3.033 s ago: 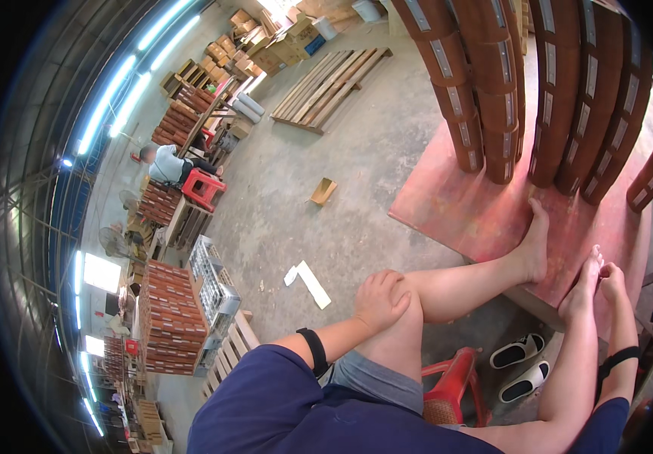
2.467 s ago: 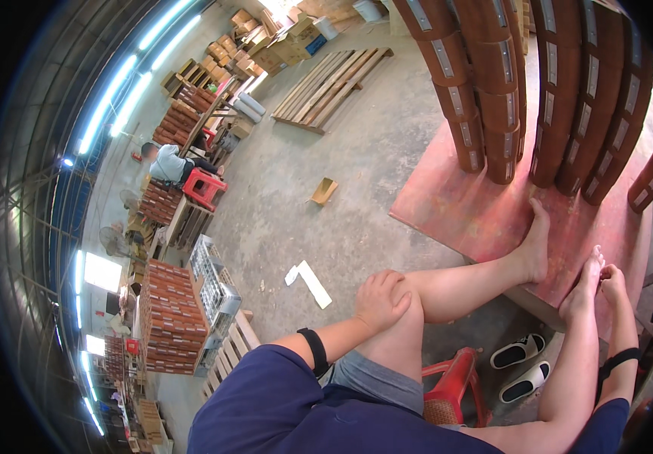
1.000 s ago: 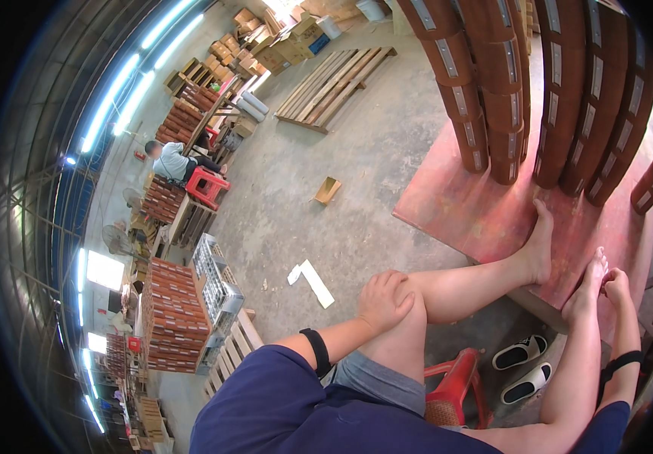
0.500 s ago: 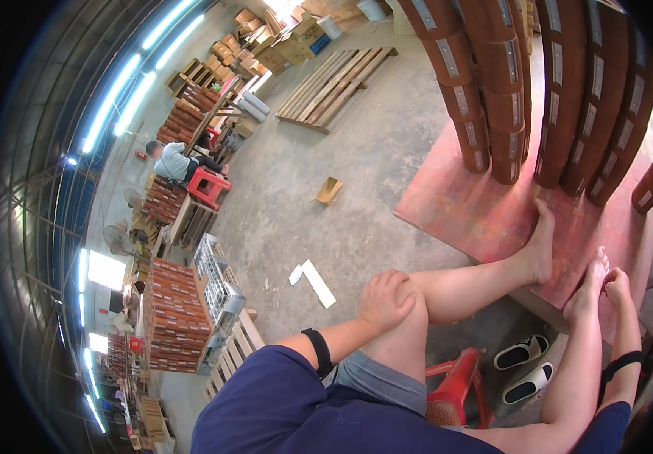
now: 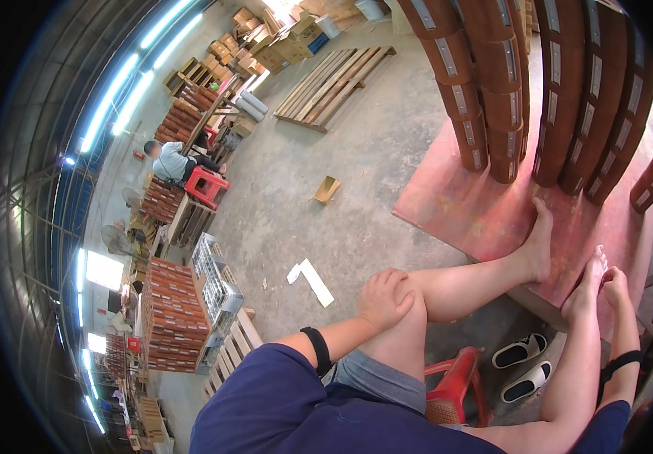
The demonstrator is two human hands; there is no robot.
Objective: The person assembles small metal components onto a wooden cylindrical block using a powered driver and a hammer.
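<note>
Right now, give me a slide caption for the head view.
Left hand on the bent left knee, right hand close beside the bare right foot, tall brown stacks standing on a reddish board.

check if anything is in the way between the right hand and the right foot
Nothing visible does: the right hand is beside the right foot, near its toes. Whether the fingers touch it or pinch anything small cannot be made out. The brown stacks stand beyond the toes on the red board, not between them.
</note>
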